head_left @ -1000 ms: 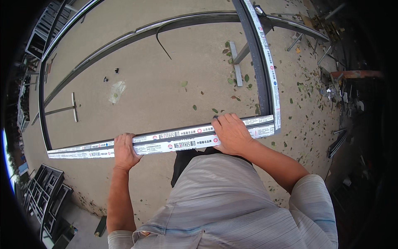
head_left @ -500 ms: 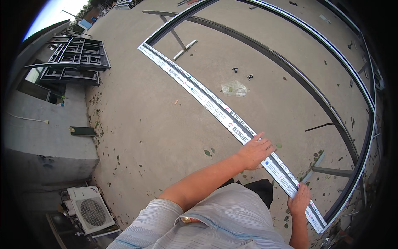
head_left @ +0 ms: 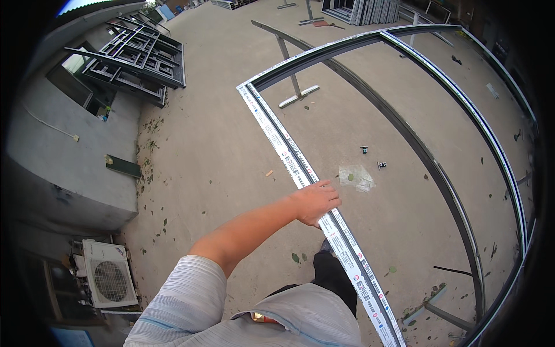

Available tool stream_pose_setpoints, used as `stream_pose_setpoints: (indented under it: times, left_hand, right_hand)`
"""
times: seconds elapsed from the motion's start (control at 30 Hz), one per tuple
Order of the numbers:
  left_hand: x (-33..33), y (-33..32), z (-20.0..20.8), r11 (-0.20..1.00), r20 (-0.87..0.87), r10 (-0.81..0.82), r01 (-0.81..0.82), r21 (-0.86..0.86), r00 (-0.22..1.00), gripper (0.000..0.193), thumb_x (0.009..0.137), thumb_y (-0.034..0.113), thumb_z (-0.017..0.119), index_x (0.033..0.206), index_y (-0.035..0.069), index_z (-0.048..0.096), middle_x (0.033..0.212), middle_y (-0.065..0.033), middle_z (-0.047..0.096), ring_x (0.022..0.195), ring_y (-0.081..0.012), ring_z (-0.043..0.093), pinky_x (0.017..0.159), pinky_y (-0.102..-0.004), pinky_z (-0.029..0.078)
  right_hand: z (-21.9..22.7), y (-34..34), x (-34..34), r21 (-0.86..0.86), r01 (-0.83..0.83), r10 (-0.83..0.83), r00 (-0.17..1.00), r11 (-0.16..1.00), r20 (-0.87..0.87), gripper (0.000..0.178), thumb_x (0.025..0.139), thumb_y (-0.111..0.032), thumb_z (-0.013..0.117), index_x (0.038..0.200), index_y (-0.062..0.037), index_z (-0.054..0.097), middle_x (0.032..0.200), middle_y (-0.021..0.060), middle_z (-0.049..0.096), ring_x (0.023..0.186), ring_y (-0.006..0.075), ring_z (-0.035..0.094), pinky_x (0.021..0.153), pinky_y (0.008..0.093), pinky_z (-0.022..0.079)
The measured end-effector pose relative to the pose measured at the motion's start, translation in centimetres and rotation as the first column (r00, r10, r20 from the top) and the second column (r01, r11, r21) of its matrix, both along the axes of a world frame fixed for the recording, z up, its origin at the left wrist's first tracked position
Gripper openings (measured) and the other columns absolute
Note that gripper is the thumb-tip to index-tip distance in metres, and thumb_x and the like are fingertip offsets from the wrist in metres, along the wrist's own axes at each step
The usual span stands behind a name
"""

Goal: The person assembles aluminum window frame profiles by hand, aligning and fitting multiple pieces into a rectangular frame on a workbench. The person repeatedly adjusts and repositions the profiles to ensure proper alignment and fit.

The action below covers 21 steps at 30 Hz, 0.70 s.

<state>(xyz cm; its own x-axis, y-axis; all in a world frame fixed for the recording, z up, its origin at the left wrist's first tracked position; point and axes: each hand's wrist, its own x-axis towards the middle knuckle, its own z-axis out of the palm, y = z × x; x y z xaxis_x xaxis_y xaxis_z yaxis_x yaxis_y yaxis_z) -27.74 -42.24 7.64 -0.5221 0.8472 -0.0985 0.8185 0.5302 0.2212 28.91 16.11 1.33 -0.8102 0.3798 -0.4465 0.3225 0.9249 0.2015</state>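
A large metal window frame lies across stands, its near bar wrapped in white printed film with a dark groove along it. My left hand is closed over this near bar about halfway along, fingers reaching across the top to the far side. The thumb is mostly hidden. My right hand is out of the picture. Farther in, a divider bar crosses the frame.
A dark rail on T-footed legs runs beneath the frame. Small dark fittings and a clear plastic scrap lie on the ground. Dark window frames lean against the left wall, near an air-conditioner unit.
My left hand has shifted farther up the near bar. The right hand, on the bar before, has left the view. The view has swung so the frame sits farther right.
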Motion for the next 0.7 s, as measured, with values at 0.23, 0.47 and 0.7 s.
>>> stream_pose_setpoints:
  times: [0.23, 0.47, 0.7]
  left_hand:
    - [-10.2, -11.1, 1.0, 1.000, 0.031, 0.010, -0.010, 0.016, 0.999, 0.051, 0.082, 0.038, 0.087, 0.117, 0.007, 0.067, 0.104, -0.0118, 0.066, 0.109, -0.0321, 0.067, 0.115, -0.0478, 0.046]
    - [-11.7, -12.4, -0.5, 0.995, 0.044, -0.061, 0.057, 0.087, 0.997, 0.045, 0.081, 0.032, 0.084, 0.113, 0.008, 0.067, 0.099, -0.0079, 0.062, 0.099, -0.0276, 0.063, 0.100, -0.0401, 0.047]
    - [-12.5, -12.6, -0.8, 0.985, 0.090, -0.097, 0.083, 0.149, 0.991, 0.048, 0.082, 0.033, 0.080, 0.117, 0.002, 0.070, 0.103, -0.0077, 0.064, 0.104, -0.0245, 0.062, 0.100, -0.0382, 0.043]
  right_hand:
    - [-1.6, 0.4, 3.3, 0.111, -0.187, 0.204, 0.964, 0.976, -0.172, 0.078, 0.094, -0.041, 0.081, 0.151, 0.0046, 0.054, 0.134, 0.0317, 0.066, 0.115, 0.0541, 0.066, 0.096, 0.0619, 0.056]
    - [1.9, -13.8, -13.2, 0.139, -0.451, 0.472, 0.841, 0.882, -0.264, 0.087, 0.088, -0.049, 0.086, 0.149, 0.0045, 0.054, 0.119, 0.0276, 0.068, 0.105, 0.0505, 0.066, 0.095, 0.0592, 0.055]
    - [7.4, -39.8, -45.5, -0.496, -0.225, 0.118, 0.964, 0.839, -0.238, 0.074, 0.080, -0.035, 0.088, 0.138, 0.0020, 0.058, 0.122, 0.0302, 0.065, 0.115, 0.0513, 0.062, 0.100, 0.0584, 0.050]
